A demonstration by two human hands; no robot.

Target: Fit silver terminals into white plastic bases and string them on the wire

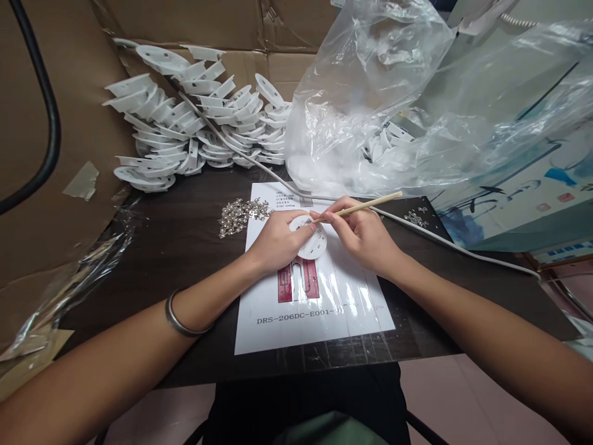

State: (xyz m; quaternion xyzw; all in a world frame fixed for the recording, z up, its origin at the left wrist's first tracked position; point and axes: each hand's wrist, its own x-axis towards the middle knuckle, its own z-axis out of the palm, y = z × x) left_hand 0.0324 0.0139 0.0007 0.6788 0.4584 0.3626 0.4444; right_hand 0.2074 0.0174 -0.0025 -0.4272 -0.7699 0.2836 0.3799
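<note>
My left hand (279,240) is closed on a round white plastic disc (313,246) with small slots, held above the printed sheet. A thin wooden stick (370,203), much like a chopstick, is pinched in my right hand (364,233). Its near end touches or hovers over the disc by my left thumb; contact is hard to make out. To the left of the disc lies a heap of small shiny metal pieces (236,217). The laminated sheet (269,337) under my hands carries a red picture and printed lettering.
Stacks of similar white discs (162,136) fill the back left. A clear plastic bag (343,123) with more white parts stands at the back right. A grey cable (445,241) crosses the dark table (185,346). More metal pieces (416,218) lie at right, and cardboard walls (60,93) stand behind.
</note>
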